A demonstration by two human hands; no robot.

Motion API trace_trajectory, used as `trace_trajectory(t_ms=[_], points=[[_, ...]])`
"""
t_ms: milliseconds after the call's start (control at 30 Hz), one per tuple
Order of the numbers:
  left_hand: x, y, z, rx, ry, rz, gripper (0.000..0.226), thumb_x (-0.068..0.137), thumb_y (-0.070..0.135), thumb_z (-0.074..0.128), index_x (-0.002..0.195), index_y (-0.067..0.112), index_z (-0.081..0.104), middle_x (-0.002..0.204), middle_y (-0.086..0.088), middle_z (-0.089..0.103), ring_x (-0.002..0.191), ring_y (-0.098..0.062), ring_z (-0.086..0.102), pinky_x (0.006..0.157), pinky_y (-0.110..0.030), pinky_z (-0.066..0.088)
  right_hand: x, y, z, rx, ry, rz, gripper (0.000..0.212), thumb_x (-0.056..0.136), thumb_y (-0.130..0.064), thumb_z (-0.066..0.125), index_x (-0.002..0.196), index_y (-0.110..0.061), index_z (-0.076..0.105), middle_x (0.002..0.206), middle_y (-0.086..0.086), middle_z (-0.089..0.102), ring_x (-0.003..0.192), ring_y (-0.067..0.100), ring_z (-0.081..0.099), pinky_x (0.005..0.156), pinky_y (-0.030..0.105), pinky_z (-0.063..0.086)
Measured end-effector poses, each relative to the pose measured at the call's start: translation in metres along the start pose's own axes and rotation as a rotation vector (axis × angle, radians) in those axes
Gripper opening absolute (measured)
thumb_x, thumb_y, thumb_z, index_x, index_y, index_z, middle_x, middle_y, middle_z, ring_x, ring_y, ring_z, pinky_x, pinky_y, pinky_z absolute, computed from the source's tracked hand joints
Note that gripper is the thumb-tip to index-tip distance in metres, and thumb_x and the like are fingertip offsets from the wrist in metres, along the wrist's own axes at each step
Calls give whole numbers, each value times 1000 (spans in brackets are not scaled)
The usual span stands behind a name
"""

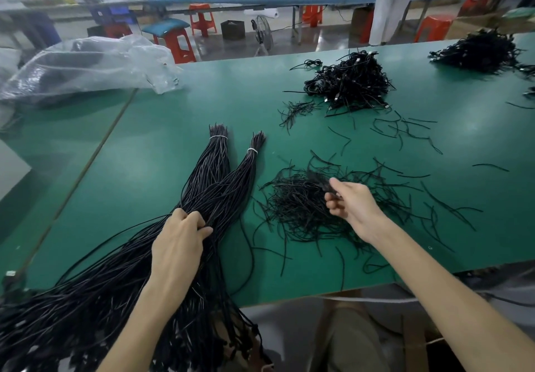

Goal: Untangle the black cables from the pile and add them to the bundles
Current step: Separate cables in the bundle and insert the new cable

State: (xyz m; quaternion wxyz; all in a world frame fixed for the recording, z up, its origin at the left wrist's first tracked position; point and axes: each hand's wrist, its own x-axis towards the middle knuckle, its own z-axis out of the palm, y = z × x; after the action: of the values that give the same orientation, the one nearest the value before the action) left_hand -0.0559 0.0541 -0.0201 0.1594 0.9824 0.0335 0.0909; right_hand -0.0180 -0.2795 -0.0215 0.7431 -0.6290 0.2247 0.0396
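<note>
Left hand grips bundles, right hand pinches a cable over the pile, desk edge just behind both.

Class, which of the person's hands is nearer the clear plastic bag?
Left. The left hand grips the bundles, near-side and right of the clear plastic bag; the right hand pinches strands in the loose pile, farther right.
</note>
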Motion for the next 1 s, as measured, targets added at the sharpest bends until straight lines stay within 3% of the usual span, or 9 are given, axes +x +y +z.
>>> trace_trajectory(t_ms=[200, 300, 367, 433, 533, 633, 733, 833, 1000], points=[[-3, 12, -11, -34, 60, 22, 17, 99, 33, 66, 88, 22, 71, 83, 8, 51, 66, -18, 53, 57, -33, 35, 15, -14, -20, 89, 72, -72, 37, 108, -23, 54, 133, 3, 52, 110, 19, 72, 79, 20, 71, 71, 30, 57], [-2, 19, -20, -54, 154, 62, 18, 100, 30, 66, 85, 20, 70, 81, 8, 54, 64, -18, 52, 54, -33, 34, 15, -9, -22, 115, 57, -95, 68, 107, -23, 56, 159, -3, 18, 119, 20, 69, 89, 26, 75, 76, 33, 59], [0, 24, -24, -188, 131, 72, 18, 100, 31, 65, 84, 24, 67, 77, 9, 58, 59, -14, 56, 53, -32, 39, 11, -5, -18, -20, 76, -153, 83, 105, -21, 59, 164, -13, 2, 118, 14, 69, 86, 26, 75, 79, 36, 60], [1, 35, -27, -470, -9, 58, 18, 100, 33, 65, 82, 30, 66, 73, 8, 65, 49, -12, 59, 47, -28, 46, 0, -2, -9, -287, 85, -321, 83, 101, -17, 65, 164, -24, 12, 117, 4, 67, 85, 16, 73, 80, 33, 60], [-2, 65, -24, -674, -184, 161, 21, 101, 29, 65, 80, 30, 65, 71, 6, 68, 39, -9, 54, 40, -20, 42, -26, 4, 19, -742, -162, -675, 77, 95, -23, 71, 157, -43, 31, 140, -10, 48, 119, -2, 53, 103, 28, 50], [0, 93, -22, -770, -218, 219, 20, 103, 21, 60, 84, 18, 63, 56, 6, 58, 38, -8, 45, 41, -21, 36, -51, 22, 59, -941, -487, -847, 64, 100, -25, 66, 157, -27, 37, 154, -10, 40, 144, 4, 28, 124, 30, 24], [9, 89, -22, -969, -337, 23, 27, 106, 21, 54, 82, 11, 59, 52, 8, 43, 39, -9, 32, 38, -21, 27, -60, 18, 74, -824, -398, -856, 42, 102, -17, 61, 143, -11, 52, 142, -1, 54, 136, 9, 39, 118, 28, 31], [8, 70, -21, -1088, -541, -46, 29, 108, 24, 51, 83, 12, 58, 60, 4, 37, 42, -10, 23, 38, -20, 20, -63, 10, 73, -929, -376, -971, 22, 100, -15, 63, 121, -7, 63, 123, 1, 63, 122, 16, 50, 108, 32, 40], [15, 29, -12, -1318, -697, -151, 23, 103, 23, 59, 112, 2, 63, 63, 4, 43, 38, -4, 23, 33, -16, 21, -76, 12, 80, -886, -382, -962, 26, 105, -25, 57, 90, -6, 67, 85, 1, 68, 88, 19, 58, 88, 37, 46]])
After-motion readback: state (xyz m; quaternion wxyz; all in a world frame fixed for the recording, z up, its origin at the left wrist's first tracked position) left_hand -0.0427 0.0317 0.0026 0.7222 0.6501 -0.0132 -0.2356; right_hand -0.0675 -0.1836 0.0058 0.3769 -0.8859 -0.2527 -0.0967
